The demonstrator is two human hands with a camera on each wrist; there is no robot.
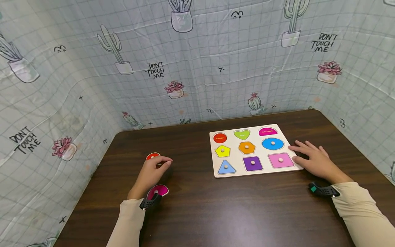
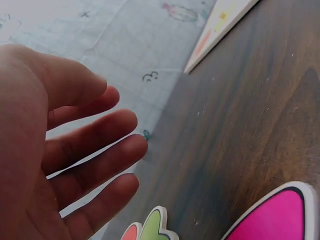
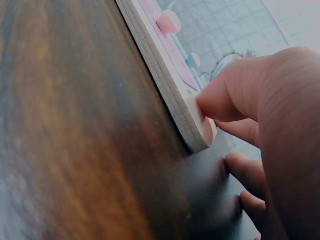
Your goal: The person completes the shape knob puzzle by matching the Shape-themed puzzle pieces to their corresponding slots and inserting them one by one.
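Fingers loosely bent and empty, your left hand hangs near the red circle, green heart and pink half-circle on the table, your spread right hand merely touching the board, so picking a piece seems the step, calling for a careful pinch.

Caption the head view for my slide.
Right hand touching a shape puzzle board, left hand near a red piece and a magenta piece on a dark table.

From above and well back, your head camera faces forward and down at the table; your wrist cameras (both tilted) look from close beside your left hand and right hand. All three share the board.
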